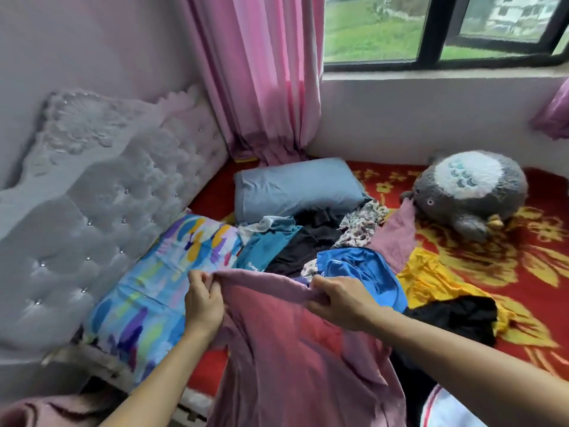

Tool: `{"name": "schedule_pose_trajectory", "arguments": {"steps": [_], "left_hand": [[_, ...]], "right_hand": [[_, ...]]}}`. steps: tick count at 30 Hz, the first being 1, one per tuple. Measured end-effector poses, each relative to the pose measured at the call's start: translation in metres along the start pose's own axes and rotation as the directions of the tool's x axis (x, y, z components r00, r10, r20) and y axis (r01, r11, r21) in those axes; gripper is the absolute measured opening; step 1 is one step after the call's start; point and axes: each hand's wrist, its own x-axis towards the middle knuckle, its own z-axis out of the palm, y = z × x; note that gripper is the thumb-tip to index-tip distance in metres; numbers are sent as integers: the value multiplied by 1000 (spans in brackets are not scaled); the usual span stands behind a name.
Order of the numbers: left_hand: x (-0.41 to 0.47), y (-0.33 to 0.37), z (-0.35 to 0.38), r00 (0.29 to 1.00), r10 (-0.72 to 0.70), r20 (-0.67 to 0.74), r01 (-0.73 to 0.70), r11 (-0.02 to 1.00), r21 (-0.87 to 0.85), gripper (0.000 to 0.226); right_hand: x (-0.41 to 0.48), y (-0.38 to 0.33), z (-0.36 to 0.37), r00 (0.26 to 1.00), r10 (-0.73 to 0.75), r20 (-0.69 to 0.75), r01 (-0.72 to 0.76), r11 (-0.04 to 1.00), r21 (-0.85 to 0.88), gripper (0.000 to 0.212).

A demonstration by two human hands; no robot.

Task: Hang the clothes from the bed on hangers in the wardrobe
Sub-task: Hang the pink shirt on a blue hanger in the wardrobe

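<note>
My bare arms stretched forward, left hand [203,303] pinched closed, right hand [335,300] clenched, both gripping cloth, knuckles up.

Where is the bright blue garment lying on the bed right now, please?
In the head view the bright blue garment lies mid-bed, just beyond the right hand, between the black garment and the yellow garment.

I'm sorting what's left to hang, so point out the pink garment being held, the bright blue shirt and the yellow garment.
pink garment [295,349], head view, on its hanging front panel.
bright blue shirt [360,266], head view, on its crumpled middle.
yellow garment [428,278], head view, on its upper fold.
</note>
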Motion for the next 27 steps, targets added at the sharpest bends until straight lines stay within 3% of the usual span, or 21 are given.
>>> {"name": "schedule_pose_trajectory", "arguments": {"steps": [4, 7, 10, 12, 14, 17, 20, 22, 27], "left_hand": [[-26, -33, -86, 984, 180, 6, -178, 962, 205, 29], [-63, -67, -157, 949, 314, -1, -287, 870, 400, 22], [-110, -90, -227, 930, 323, -177, -190, 831, 523, 19], [-146, -106, -272, 892, 338, -300, -118, 815, 567, 19], [-188, -121, -315, 870, 290, -400, -37, 845, 533, 10], [-255, -144, -377, 842, 196, -502, 90, 867, 490, 11], [-316, -162, -439, 797, 206, -568, 162, 833, 528, 10], [-352, -174, -477, 760, 228, -609, 201, 809, 553, 15], [-428, -198, -556, 649, 199, -734, 300, 820, 488, 18]], "right_hand": [[50, -53, 10, 957, -278, -86, 267, 956, -121, 13], [69, -107, 29, 906, -415, -85, 399, 903, -159, 28], [67, -179, 50, 774, -615, -152, 610, 788, -83, 21], [61, -234, 61, 669, -722, -178, 724, 687, -62, 5], [48, -294, 72, 599, -782, -171, 790, 612, -28, 20], [20, -381, 90, 541, -828, -150, 838, 545, 12, 35], [-13, -462, 108, 461, -876, -143, 886, 464, 16, 26], [-34, -512, 121, 420, -900, -117, 907, 417, 56, 31], [-81, -619, 146, 308, -951, -41, 948, 302, 101, 25]]}}
